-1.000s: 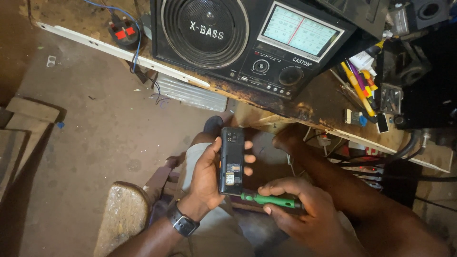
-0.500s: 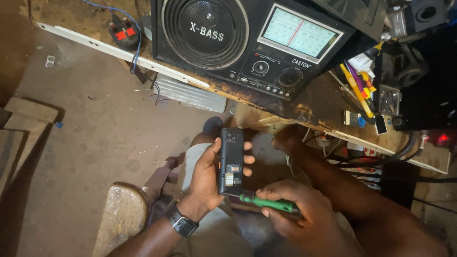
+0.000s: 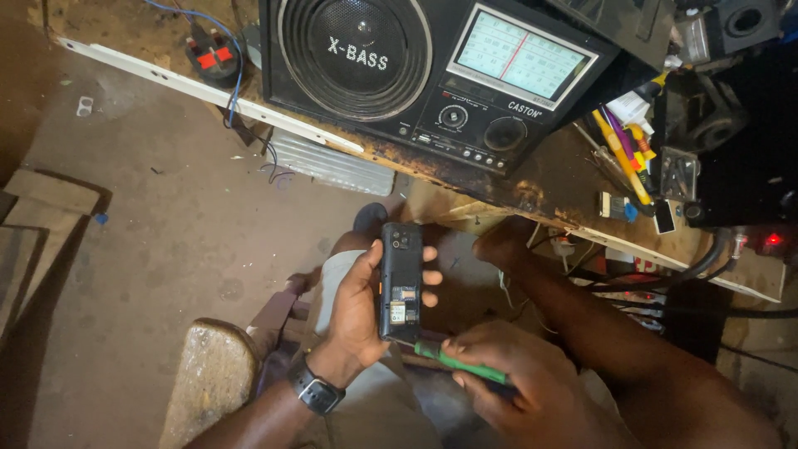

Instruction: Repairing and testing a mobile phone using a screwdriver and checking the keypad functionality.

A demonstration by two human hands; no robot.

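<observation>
Mobile phone (image 3: 401,281), black, back cover off — held upright over the lap, below the bench edge.
L. hand (image 3: 366,308): wrapped round the phone, wristwatch (image 3: 317,388) on the wrist.
R. hand (image 3: 519,391): closed on a green-handled screwdriver (image 3: 459,364), tip at the phone's lower end.
Behind — large black radio (image 3: 432,71) on wooden bench (image 3: 573,187).

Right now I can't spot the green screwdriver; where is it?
Head view, lower centre: the green screwdriver is in the right hand, its tip at the bottom edge of the black phone held by the left hand.
</observation>
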